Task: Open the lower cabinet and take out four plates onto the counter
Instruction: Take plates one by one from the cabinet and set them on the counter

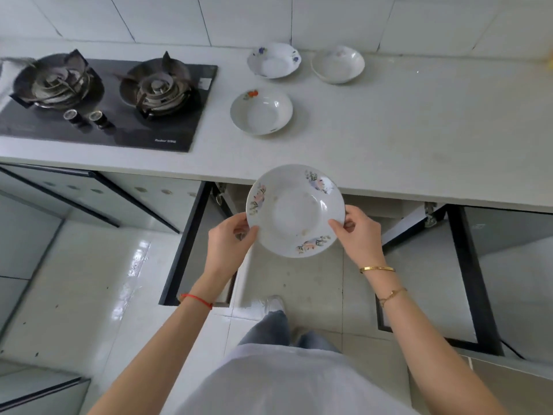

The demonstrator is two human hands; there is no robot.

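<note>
A white plate with pink flower prints (pixel 294 209) hangs in the air just in front of the counter's front edge, tilted slightly toward me. My left hand (pixel 229 241) grips its left rim and my right hand (pixel 357 232) grips its right rim. Three plates rest on the white counter (pixel 419 130): one with a red flower (pixel 261 110) nearest, one with blue flowers (pixel 273 59) behind it, and a plain white one (pixel 338 64) at the back right. Below the counter the lower cabinet stands open, with its left door (pixel 187 244) and right door (pixel 469 277) swung outward.
A black two-burner gas hob (pixel 167 127) is set into the counter on the left. White tiled wall runs behind the counter. My legs and a white shoe stand on the glossy tiled floor between the two open doors.
</note>
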